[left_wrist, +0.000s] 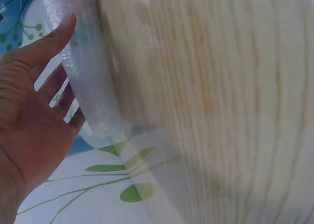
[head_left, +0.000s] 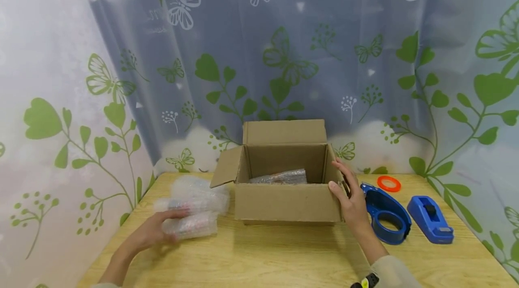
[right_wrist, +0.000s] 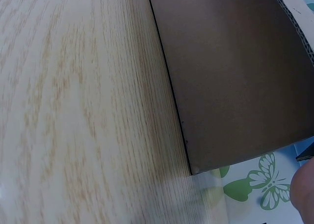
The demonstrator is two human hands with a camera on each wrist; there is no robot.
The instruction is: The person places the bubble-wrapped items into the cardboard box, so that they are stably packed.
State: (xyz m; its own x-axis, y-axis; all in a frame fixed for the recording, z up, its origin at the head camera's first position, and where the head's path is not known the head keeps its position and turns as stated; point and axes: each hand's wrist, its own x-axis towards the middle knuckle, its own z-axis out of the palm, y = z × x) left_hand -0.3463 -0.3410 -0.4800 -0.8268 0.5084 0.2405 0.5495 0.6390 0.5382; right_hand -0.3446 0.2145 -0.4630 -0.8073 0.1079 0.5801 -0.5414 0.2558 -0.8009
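Observation:
A cardboard box (head_left: 285, 203) stands on the table with its top flaps spread; a silvery bubble-wrapped bundle (head_left: 284, 176) lies inside. My right hand (head_left: 353, 202) holds the box at its right side, thumb near the front corner; only a bit of that hand (right_wrist: 304, 190) shows in the right wrist view, beside the brown box wall (right_wrist: 235, 77). Left of the box, my left hand (head_left: 151, 232) grips the nearest clear bubble-wrapped bundle (head_left: 198, 226). In the left wrist view, the thumb lies across this bundle (left_wrist: 87, 62), with the other fingers partly behind it. What is wrapped inside cannot be made out.
More bubble-wrapped bundles (head_left: 194, 189) lie just behind the left hand. To the box's right are a blue tape dispenser (head_left: 387, 216), a second blue dispenser (head_left: 430, 220) and an orange tape ring (head_left: 389, 184). A patterned curtain (head_left: 227, 31) hangs behind the table.

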